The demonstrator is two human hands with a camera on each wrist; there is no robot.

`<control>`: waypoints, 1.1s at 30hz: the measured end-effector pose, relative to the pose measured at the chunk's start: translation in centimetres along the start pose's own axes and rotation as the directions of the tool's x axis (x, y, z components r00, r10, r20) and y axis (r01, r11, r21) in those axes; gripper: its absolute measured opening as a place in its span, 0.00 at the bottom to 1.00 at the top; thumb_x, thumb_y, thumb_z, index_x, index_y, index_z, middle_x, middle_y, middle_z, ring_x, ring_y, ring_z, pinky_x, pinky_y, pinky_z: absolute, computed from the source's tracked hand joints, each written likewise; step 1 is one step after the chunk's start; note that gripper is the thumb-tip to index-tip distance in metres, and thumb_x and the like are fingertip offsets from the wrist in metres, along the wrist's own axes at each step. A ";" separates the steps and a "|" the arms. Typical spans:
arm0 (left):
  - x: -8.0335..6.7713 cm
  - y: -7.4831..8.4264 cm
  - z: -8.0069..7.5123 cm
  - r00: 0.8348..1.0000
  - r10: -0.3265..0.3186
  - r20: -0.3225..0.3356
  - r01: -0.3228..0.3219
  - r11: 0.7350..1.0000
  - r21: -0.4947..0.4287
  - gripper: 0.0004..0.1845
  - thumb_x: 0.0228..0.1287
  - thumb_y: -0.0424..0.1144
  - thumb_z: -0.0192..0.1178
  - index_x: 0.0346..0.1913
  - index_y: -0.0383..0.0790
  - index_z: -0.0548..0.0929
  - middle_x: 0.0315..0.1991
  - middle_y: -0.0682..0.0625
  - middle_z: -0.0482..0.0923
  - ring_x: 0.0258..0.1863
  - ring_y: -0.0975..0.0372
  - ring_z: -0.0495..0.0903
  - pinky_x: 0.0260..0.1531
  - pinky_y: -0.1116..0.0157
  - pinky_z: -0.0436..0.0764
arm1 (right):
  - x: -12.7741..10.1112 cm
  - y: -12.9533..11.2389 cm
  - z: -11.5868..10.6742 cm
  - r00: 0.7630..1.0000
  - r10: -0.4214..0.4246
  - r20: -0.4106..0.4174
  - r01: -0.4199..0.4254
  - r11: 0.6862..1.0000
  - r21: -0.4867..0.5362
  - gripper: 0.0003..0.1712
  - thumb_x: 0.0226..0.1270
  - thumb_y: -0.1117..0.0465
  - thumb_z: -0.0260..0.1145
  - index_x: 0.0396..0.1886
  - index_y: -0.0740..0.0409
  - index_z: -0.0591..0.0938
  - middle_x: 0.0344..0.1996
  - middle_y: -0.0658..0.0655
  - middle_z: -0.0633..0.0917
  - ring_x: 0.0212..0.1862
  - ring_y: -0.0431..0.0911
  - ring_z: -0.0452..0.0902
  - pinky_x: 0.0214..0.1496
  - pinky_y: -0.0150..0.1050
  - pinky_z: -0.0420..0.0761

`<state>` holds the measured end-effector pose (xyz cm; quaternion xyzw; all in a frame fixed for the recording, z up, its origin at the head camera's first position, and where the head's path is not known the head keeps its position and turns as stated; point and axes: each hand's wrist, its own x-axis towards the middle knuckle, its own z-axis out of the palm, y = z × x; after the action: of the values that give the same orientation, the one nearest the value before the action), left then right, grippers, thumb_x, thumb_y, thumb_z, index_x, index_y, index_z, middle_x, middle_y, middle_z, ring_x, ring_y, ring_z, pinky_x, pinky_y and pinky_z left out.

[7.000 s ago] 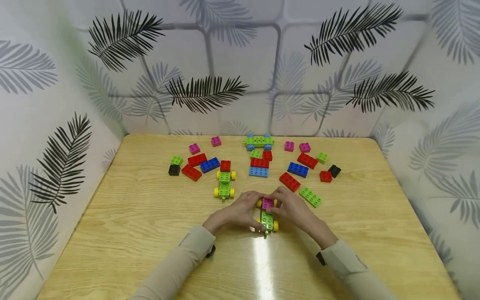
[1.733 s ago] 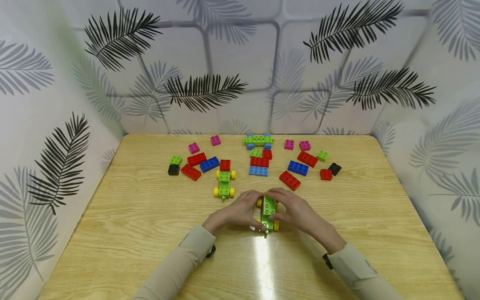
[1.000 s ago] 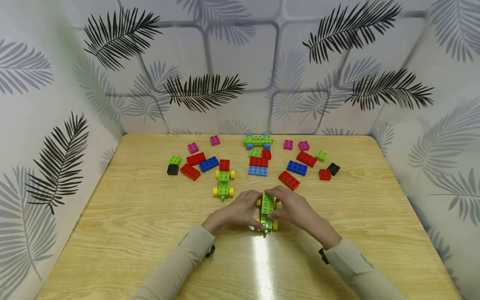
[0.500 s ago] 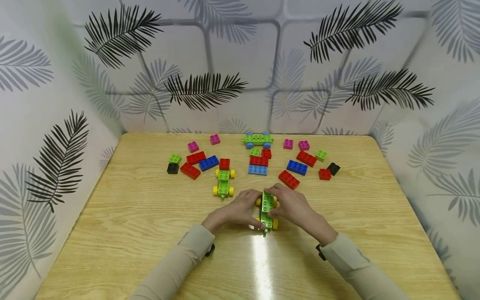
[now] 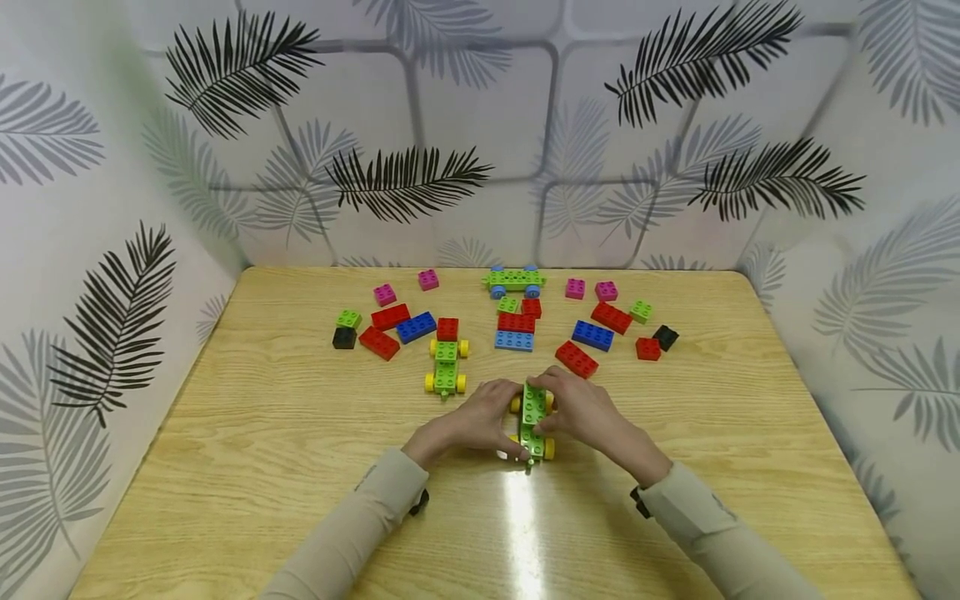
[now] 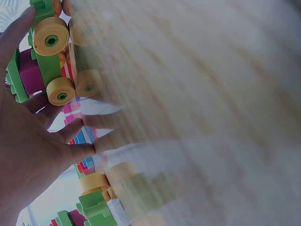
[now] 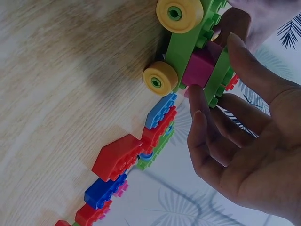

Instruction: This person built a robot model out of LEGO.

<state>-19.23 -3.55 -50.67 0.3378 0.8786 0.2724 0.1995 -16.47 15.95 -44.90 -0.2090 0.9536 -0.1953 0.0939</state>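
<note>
Far left of the desk [image 5: 247, 433]: a black brick [image 5: 344, 337] and loose red, blue and pink bricks; a second yellow-wheeled green car [image 5: 446, 367] stands just behind the hands.

Left hand [image 5: 480, 421]: fingers curled against the left flank of the brick car [image 5: 534, 421], thumb along its near end. The car sits on its yellow wheels at desk centre, near the front edge.

Right hand [image 5: 588, 410]: fingers and thumb pinch the long green top plate from the right. The right wrist view shows a pink block [image 7: 200, 68] sandwiched between green chassis and plate.

Handling judgement: light, rigid plastic, smooth-sided; wheels likely roll, so hold the chassis flanks, not the wheels. Stud joints may separate under twisting.

Unclear: left wrist view is badly blurred; the car's far end is hidden behind fingers.
</note>
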 end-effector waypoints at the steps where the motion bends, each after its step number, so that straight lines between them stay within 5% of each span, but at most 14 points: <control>1: 0.0 0.0 0.0 1.000 0.000 0.000 0.000 1.000 0.002 0.52 0.47 0.58 0.74 0.71 0.42 0.59 0.68 0.48 0.63 0.71 0.54 0.54 0.69 0.55 0.56 | 0.0 0.0 -0.1 1.000 0.003 0.006 -0.003 1.000 0.000 0.40 0.45 0.54 0.81 0.60 0.59 0.79 0.49 0.55 0.81 0.37 0.44 0.75 0.36 0.40 0.80; 23: -0.1 0.2 -0.3 1.000 0.010 0.000 -0.010 1.000 -0.019 0.51 0.46 0.57 0.74 0.71 0.42 0.60 0.67 0.48 0.63 0.71 0.55 0.55 0.69 0.55 0.56 | 0.2 0.2 -0.5 1.000 -0.001 0.014 0.001 1.000 -0.013 0.39 0.44 0.52 0.81 0.59 0.59 0.80 0.48 0.55 0.81 0.42 0.46 0.77 0.39 0.44 0.81; 33: 0.1 -0.1 0.1 1.000 -0.007 0.002 0.007 1.000 -0.030 0.52 0.46 0.58 0.74 0.71 0.43 0.59 0.68 0.49 0.62 0.71 0.54 0.54 0.69 0.54 0.56 | -0.2 1.0 0.2 1.000 0.016 0.017 -0.018 0.994 0.106 0.39 0.48 0.53 0.79 0.61 0.57 0.78 0.50 0.54 0.80 0.37 0.44 0.74 0.40 0.41 0.80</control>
<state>-19.27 -3.51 -50.80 0.3319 0.8754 0.2845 0.2064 -16.65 16.79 -45.44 -0.1972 0.9428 -0.2434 0.1142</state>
